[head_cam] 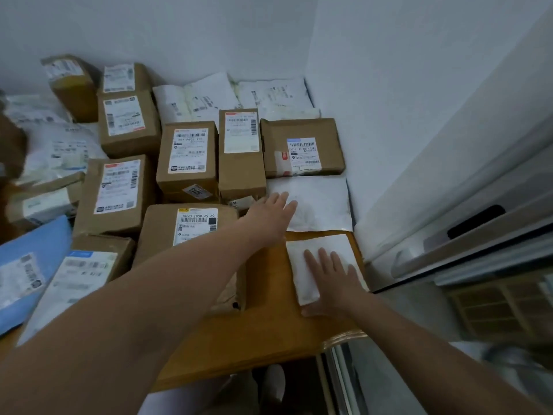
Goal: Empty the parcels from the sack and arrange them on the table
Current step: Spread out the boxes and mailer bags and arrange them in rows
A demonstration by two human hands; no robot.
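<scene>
A crowded wooden table; both hands lie open on white mail at centre right.
Lower left, a blurred blue mailer is cut by the frame edge; labelled cardboard boxes fill the centre. The left hand, fingers straight, touches a white poly mailer lying crosswise. The right hand presses flat on a small white packet, long axis toward the far wall.

Boxes behind, two flat bags at table's right edge.

Matt brown cardboard boxes, smooth white plastic mailers, glossy wooden table.
</scene>
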